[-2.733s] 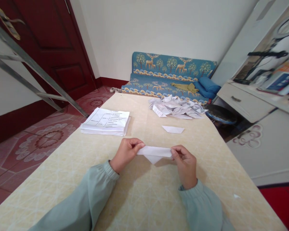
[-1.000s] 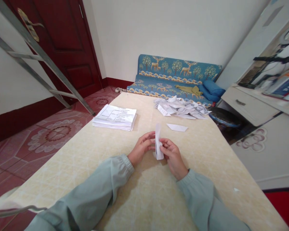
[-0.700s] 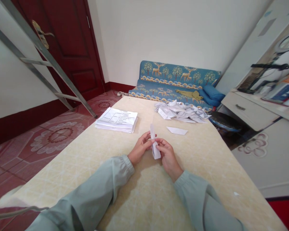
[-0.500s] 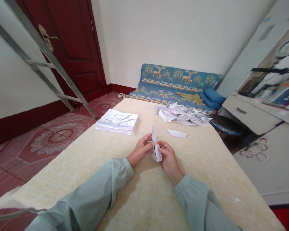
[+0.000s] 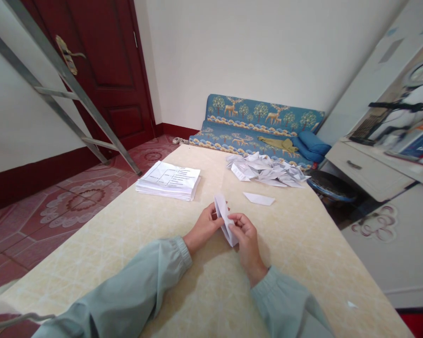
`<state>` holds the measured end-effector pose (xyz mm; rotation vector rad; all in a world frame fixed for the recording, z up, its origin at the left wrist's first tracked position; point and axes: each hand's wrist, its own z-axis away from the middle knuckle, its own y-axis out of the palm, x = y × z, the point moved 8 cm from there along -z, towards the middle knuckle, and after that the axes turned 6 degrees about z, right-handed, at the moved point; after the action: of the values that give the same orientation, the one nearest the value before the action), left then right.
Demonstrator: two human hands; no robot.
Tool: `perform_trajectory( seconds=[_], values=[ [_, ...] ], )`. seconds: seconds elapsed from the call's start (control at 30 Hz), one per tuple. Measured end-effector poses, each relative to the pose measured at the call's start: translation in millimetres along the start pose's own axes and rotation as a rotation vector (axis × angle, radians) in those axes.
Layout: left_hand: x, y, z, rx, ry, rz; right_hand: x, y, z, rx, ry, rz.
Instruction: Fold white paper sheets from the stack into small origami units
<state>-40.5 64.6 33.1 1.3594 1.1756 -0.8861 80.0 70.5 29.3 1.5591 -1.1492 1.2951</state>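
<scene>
A folded white paper piece (image 5: 225,219) stands nearly upright just above the table, tilted a little to the left. My left hand (image 5: 202,229) pinches its left side, fingers closed on it. My right hand (image 5: 246,237) pinches its lower right edge, also closed on it. Both hands sit close together over the yellow patterned table (image 5: 134,234).
A stack of printed white sheets (image 5: 169,180) lies at the left. One flat folded paper (image 5: 260,199) lies just beyond my hands. A pile of folded papers (image 5: 266,168) is at the far right. A metal ladder (image 5: 61,94), blue sofa (image 5: 257,124) and white cabinet (image 5: 373,169) surround the table.
The folded paper was held flat and wide between my separated hands; both hands have come together and the paper now stands on edge, tilting slightly left over the last half second.
</scene>
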Motion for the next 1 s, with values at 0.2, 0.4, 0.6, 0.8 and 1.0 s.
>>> perform_trajectory(
  seconds=[0.2,0.4,0.6,0.8,1.0],
  values=[
    [-17.8,6.4,8.1,-0.036,0.184,-0.433,45.9,2.0,8.6,-0.178,-0.396,0.522],
    [-35.8,23.0,21.1,0.050,0.177,-0.874,43.1,-5.3,0.9,-0.173,-0.327,0.876],
    [-49.4,17.5,21.3,0.009,0.137,-1.199,45.2,1.4,1.4,-0.075,-0.374,1.088],
    [-52.6,13.9,20.5,0.006,0.185,-1.223,46.2,7.5,3.5,0.026,-0.382,1.106],
    [-58.1,18.7,19.9,0.042,0.272,-1.089,47.5,3.3,4.8,0.036,-0.379,1.094]
  ],
)
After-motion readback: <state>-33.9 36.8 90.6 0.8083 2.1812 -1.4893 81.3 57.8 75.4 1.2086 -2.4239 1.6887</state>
